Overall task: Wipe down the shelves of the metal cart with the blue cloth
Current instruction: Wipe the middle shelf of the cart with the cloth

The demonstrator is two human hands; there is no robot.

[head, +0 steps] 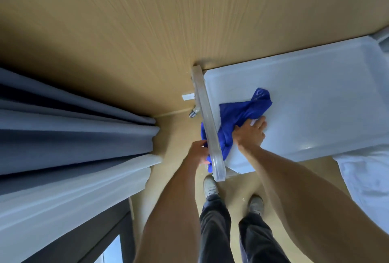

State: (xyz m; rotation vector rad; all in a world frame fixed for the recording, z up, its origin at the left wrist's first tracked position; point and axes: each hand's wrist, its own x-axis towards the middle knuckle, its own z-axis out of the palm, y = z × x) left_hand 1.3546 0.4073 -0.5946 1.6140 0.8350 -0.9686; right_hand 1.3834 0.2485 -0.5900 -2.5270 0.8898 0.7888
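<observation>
The metal cart's top shelf (315,98) is a shiny tray seen from above, right of centre. Its handle bar (207,121) runs along the near left end. A blue cloth (237,115) lies crumpled on the shelf's left part and drapes under the handle bar, down over the cart's end. My right hand (250,134) presses flat on the cloth on the shelf. My left hand (197,153) is outside the handle bar and pinches the hanging end of the cloth.
Grey and white curtains (73,136) hang close on the left. A wooden wall (147,31) backs the cart. A cart wheel (193,113) shows below the handle. White bedding (366,180) lies at the right. My feet (210,187) stand just before the cart.
</observation>
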